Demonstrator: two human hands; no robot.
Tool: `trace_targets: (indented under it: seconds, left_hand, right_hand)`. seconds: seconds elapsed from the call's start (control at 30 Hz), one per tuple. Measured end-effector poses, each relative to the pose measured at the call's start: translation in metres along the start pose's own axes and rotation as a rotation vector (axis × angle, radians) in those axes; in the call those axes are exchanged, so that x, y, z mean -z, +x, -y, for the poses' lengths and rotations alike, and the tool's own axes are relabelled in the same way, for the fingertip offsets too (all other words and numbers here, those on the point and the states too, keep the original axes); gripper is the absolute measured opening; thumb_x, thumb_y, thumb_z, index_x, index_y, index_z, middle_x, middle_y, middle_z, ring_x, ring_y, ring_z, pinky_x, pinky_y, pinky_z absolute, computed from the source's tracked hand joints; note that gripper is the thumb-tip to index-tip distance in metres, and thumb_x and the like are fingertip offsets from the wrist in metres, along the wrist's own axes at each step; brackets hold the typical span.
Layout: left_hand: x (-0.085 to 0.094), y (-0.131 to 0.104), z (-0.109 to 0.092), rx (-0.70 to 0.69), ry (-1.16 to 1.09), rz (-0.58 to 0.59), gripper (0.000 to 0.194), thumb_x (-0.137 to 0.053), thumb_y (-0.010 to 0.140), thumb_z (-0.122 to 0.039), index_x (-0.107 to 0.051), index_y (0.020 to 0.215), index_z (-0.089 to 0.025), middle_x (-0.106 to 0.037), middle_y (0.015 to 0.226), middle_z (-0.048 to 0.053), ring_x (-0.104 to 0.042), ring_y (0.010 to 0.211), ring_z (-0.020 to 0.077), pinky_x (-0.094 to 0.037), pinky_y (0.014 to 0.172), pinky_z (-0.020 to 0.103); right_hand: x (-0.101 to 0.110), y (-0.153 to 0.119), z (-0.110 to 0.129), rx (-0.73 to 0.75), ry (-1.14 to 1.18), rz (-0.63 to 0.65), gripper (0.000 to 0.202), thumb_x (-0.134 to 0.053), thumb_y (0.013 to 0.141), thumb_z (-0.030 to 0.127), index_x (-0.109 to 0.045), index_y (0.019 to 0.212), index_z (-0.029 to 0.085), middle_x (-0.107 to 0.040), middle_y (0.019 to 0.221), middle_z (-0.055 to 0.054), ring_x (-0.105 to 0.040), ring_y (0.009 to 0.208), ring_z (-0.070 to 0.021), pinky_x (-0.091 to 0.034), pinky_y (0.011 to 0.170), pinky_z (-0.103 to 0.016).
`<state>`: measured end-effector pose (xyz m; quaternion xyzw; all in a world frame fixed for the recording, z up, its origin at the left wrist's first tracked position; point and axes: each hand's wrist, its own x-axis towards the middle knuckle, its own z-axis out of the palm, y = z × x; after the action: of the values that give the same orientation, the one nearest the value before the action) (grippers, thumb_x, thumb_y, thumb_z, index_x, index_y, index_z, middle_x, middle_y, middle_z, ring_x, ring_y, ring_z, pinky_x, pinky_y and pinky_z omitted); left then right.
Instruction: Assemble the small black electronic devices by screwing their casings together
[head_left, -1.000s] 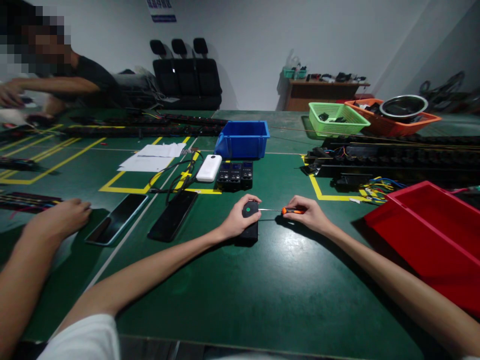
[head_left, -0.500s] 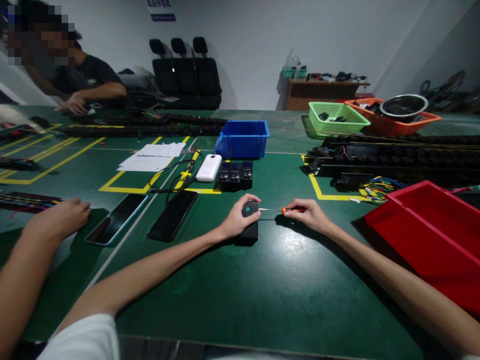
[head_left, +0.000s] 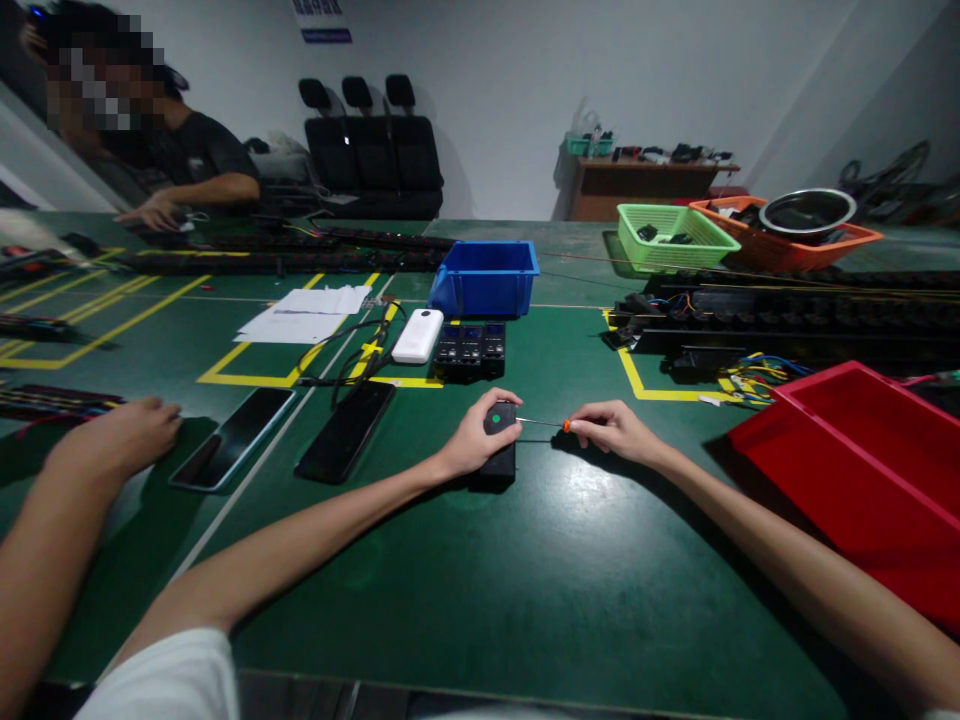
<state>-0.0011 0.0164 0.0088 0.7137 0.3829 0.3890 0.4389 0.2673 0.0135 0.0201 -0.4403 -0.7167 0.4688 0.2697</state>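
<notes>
My left hand grips a small black box with a green dot on its top, holding it on the green table. In my right hand is a screwdriver with an orange handle, mostly hidden by the fingers. Its thin shaft lies nearly level and points left, the tip at the box's upper right side. Whether the tip sits in a screw is too small to tell. Behind the box stand several similar black units with small displays.
A black phone, a second phone and a white power bank lie left. Beyond stands a blue bin; a red bin is at right. A co-worker's hand rests at far left; another person sits across.
My right hand has turned slightly about the screwdriver, and less of the handle shows. My left hand and the box stay put. The person across has shifted a little to the right.
</notes>
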Motion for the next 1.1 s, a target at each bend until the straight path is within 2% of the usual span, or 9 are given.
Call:
trace_targets:
  seconds: [0.17, 0.33, 0.43, 0.57, 0.77, 0.93, 1.1]
  left_hand:
    - [0.000, -0.001, -0.001, -0.009, -0.005, 0.007, 0.032, -0.064, 0.082, -0.032, -0.056, 0.110, -0.020, -0.060, 0.104, 0.005, -0.060, 0.094, 0.0185, -0.047, 0.086, 0.031]
    - [0.001, -0.001, -0.002, -0.012, -0.001, 0.013, 0.032, -0.064, 0.082, -0.032, -0.056, 0.111, -0.020, -0.060, 0.104, 0.004, -0.060, 0.093, 0.0184, -0.047, 0.085, 0.030]
    - [0.000, -0.001, -0.003, -0.003, -0.006, 0.012, 0.033, -0.065, 0.082, -0.033, -0.056, 0.110, -0.020, -0.061, 0.103, 0.005, -0.060, 0.093, 0.0188, -0.047, 0.085, 0.031]
    - [0.000, -0.001, -0.002, 0.001, -0.014, 0.006, 0.033, -0.065, 0.082, -0.033, -0.056, 0.110, -0.019, -0.062, 0.104, 0.005, -0.061, 0.094, 0.0190, -0.047, 0.086, 0.031]
    - [-0.001, 0.000, 0.001, 0.004, -0.011, 0.001, 0.033, -0.065, 0.082, -0.034, -0.056, 0.110, -0.019, -0.062, 0.102, 0.004, -0.061, 0.093, 0.0187, -0.047, 0.086, 0.031]
    - [0.000, 0.000, 0.001, 0.006, -0.011, 0.009, 0.033, -0.064, 0.083, -0.034, -0.055, 0.111, -0.020, -0.062, 0.104, 0.005, -0.061, 0.095, 0.0191, -0.047, 0.088, 0.032]
    - [0.001, -0.001, 0.002, 0.013, -0.002, 0.013, 0.033, -0.064, 0.083, -0.034, -0.054, 0.111, -0.020, -0.062, 0.105, 0.005, -0.061, 0.096, 0.0192, -0.046, 0.089, 0.032]
  right_hand:
    - [-0.002, 0.000, 0.001, -0.001, -0.017, -0.016, 0.038, -0.060, 0.085, 0.052, -0.070, 0.086, 0.014, -0.062, 0.062, 0.000, -0.046, 0.046, -0.0082, -0.032, 0.042, -0.021]
    - [-0.005, 0.002, -0.002, 0.085, -0.069, -0.134, 0.033, -0.073, 0.074, 0.045, -0.067, 0.090, 0.016, -0.068, 0.080, -0.004, -0.062, 0.071, -0.0158, -0.049, 0.065, -0.027]
    - [-0.005, 0.001, -0.004, 0.152, -0.109, -0.167, 0.031, -0.076, 0.072, 0.041, -0.066, 0.091, 0.018, -0.068, 0.083, -0.004, -0.063, 0.074, -0.0169, -0.050, 0.069, -0.029]
    - [-0.004, 0.000, -0.007, 0.297, -0.214, -0.233, 0.023, -0.073, 0.077, 0.040, -0.067, 0.083, 0.019, -0.068, 0.082, -0.005, -0.063, 0.075, -0.0188, -0.049, 0.070, -0.032]
    - [-0.003, 0.001, -0.013, 0.435, -0.335, -0.265, 0.024, -0.069, 0.083, 0.043, -0.070, 0.087, 0.019, -0.070, 0.083, -0.007, -0.064, 0.076, -0.0191, -0.049, 0.069, -0.031]
    - [-0.002, 0.000, -0.013, 0.428, -0.364, -0.218, 0.027, -0.066, 0.085, 0.043, -0.072, 0.092, 0.018, -0.072, 0.084, -0.007, -0.065, 0.075, -0.0185, -0.048, 0.067, -0.029]
    - [-0.002, -0.003, -0.007, 0.303, -0.276, -0.131, 0.029, -0.063, 0.087, 0.044, -0.073, 0.093, 0.018, -0.073, 0.086, -0.007, -0.066, 0.077, -0.0193, -0.048, 0.070, -0.029]
